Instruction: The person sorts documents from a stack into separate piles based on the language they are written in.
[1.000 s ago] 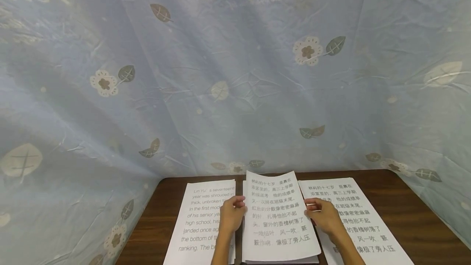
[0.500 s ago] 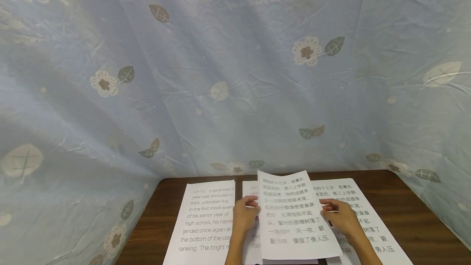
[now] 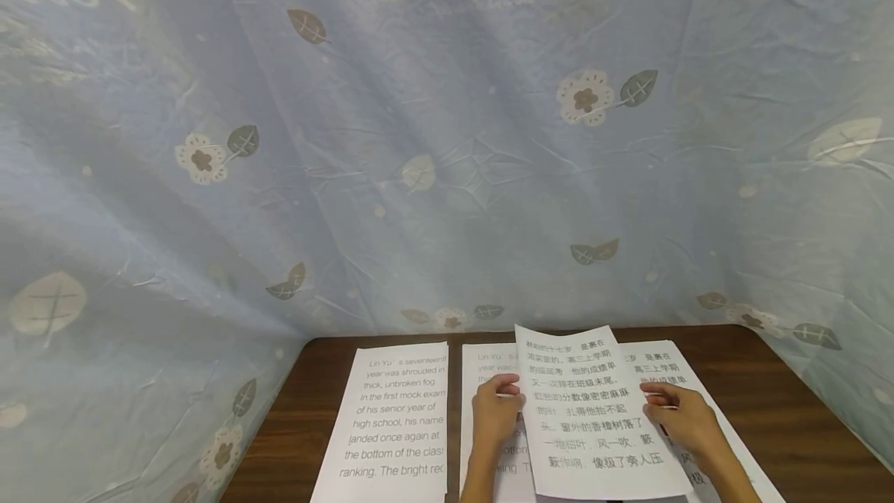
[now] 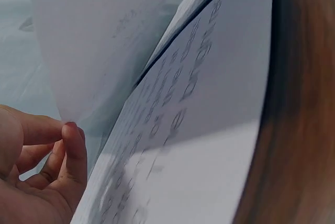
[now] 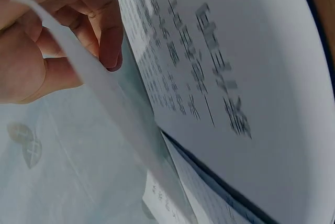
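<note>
Both hands hold up a sheet of white paper (image 3: 587, 425) printed with Chinese text. My left hand (image 3: 497, 410) pinches its left edge between thumb and finger, as the left wrist view shows on the same sheet (image 4: 99, 41). At its right edge, my right hand (image 3: 683, 419) grips the paper with curled fingers. Tilted and slightly bowed, the sheet overlaps a middle stack (image 3: 482, 352) with English text and a right stack (image 3: 649, 371) with Chinese text. It hides much of both.
Farther left lies another stack of pages (image 3: 391, 418) in English. All the stacks rest on a dark brown wooden table (image 3: 286, 410). Behind and beside it hangs a pale blue cloth (image 3: 475, 254) patterned with flowers and leaves.
Both hands have carried the Chinese-text sheet rightward, from over the middle stack to partly over the right one. English text on the middle stack has come into view.
</note>
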`<state>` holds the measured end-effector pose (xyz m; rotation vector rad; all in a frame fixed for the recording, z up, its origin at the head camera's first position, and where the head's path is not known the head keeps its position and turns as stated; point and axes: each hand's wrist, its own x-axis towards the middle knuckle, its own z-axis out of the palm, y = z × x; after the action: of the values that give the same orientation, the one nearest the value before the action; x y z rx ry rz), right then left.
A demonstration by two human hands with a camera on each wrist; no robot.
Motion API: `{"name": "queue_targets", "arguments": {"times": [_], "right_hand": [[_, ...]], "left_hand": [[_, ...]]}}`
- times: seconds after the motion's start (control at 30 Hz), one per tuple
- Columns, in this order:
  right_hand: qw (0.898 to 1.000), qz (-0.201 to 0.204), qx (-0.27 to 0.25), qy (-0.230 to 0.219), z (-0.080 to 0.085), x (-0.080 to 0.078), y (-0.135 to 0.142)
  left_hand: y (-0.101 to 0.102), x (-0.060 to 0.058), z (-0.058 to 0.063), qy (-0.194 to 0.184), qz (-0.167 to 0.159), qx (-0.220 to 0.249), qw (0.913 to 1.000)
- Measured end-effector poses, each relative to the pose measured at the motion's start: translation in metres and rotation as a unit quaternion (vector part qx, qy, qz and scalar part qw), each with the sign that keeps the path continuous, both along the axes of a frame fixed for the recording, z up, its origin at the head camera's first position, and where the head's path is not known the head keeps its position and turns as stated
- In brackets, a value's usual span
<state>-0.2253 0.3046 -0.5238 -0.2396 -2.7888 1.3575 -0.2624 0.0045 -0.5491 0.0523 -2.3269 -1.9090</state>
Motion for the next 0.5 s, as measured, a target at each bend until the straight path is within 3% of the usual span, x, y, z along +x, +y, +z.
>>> {"name": "queue_targets", "arguments": {"times": [0.5], "right_hand": [[0.999, 0.001, 0.036, -0.009, -0.001, 0.005, 0.040]], "left_hand": [[0.038, 0.004, -0.004, -0.027, 0.002, 0.032, 0.9991]]}}
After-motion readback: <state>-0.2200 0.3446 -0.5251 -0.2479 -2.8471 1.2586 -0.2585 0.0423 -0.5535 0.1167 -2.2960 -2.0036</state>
